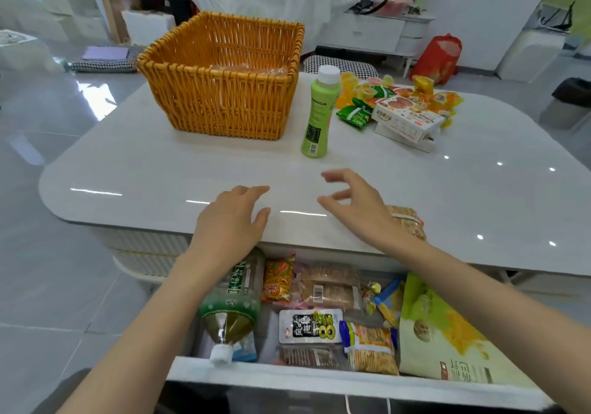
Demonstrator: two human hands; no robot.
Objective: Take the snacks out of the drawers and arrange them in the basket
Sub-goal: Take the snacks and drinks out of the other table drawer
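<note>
**Barely begun: drawer full, basket almost bare**

The wicker basket on the table seems to hold only a packet or two, through the weave. A green bottle and a heap of snacks wait beside it, and the open drawer is packed. Our left hand and right hand hover above the table edge, fingers apart, gripping nothing. We read an "8" on a black-and-white pouch; the tea bottle carries Chinese characters.

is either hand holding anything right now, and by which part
Nothing is held. The left hand and the right hand are over the glossy white tabletop, fingers loosely spread and empty.
</note>
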